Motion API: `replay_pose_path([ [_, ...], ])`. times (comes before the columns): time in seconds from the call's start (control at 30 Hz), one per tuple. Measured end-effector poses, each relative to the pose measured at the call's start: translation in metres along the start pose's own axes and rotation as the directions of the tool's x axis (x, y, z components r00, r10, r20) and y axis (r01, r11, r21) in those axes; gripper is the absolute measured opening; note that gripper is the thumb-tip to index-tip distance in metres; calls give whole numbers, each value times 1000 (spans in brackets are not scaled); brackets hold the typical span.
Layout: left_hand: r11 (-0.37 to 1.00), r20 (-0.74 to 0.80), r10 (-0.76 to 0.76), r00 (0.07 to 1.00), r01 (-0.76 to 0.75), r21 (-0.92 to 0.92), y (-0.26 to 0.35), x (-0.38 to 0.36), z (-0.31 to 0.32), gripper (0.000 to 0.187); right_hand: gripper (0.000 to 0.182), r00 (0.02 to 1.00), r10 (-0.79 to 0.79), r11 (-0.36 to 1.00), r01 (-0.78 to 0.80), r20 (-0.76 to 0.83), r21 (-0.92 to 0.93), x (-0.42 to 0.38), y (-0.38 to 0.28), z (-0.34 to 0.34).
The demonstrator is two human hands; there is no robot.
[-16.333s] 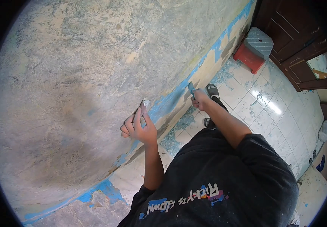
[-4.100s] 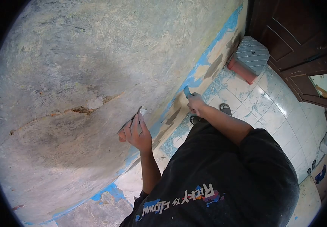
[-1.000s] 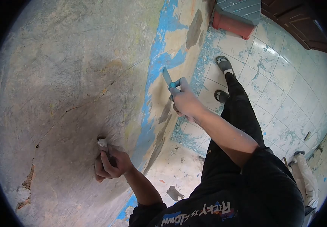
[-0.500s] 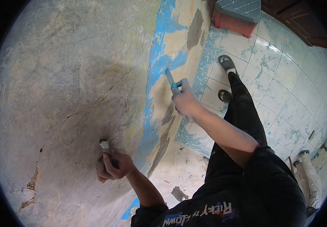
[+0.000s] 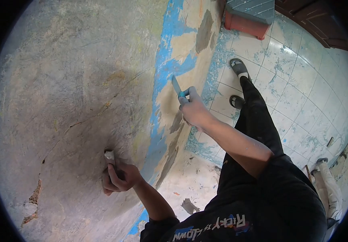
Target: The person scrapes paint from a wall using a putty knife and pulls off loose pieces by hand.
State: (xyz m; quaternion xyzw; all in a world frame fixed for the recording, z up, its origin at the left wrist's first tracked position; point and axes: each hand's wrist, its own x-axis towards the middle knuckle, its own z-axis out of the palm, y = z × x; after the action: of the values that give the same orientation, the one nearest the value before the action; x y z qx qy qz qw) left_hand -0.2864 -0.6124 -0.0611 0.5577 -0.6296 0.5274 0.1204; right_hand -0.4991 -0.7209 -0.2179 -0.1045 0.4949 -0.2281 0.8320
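Note:
My right hand point(image 5: 194, 108) grips a putty knife point(image 5: 176, 84) by its teal handle. Its narrow blade points up and left, with the tip at the ragged edge of the blue paint point(image 5: 166, 68) on the wall. Lower left, my left hand point(image 5: 119, 177) is closed around a flat-bladed scraper point(image 5: 110, 155) with a pale lump on its end, close to the bare grey wall point(image 5: 73, 133). Most of that tool's handle is hidden by my fingers.
Paint flakes litter the white tiled floor point(image 5: 280, 86). A grey-topped red stool point(image 5: 246, 25) stands at the upper right, near brown wooden panelling point(image 5: 311, 18). At the lower right are another person's pale trousers point(image 5: 330, 189). A crack point(image 5: 35, 195) runs through the wall.
The view has shifted slightly. My right hand and its putty knife are a little lower along the blue paint edge. My left hand has barely moved, with its scraper still held.

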Motion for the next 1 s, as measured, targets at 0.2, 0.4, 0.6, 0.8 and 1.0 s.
replay_pose_path([
  [0.2,1000,66,-10,998,10,-8,2,3,-5,17,16,995,-84,993,78,-58,-84,11,16,2],
  [0.4,993,156,-46,987,62,-102,3,12,-26,19,18,999,-16,996,11,-47,-91,0,-4,8],
  [0.6,962,103,-67,992,92,-257,11,29,-24,20,18,978,-196,946,167,-78,-279,1,13,21],
  [0.8,976,111,-29,993,51,-210,17,31,-16,24,19,989,-140,971,129,-40,-203,3,16,8],
  [1.0,977,110,-15,994,38,-212,23,34,-19,25,18,992,-109,974,93,-67,-208,-5,9,16],
])
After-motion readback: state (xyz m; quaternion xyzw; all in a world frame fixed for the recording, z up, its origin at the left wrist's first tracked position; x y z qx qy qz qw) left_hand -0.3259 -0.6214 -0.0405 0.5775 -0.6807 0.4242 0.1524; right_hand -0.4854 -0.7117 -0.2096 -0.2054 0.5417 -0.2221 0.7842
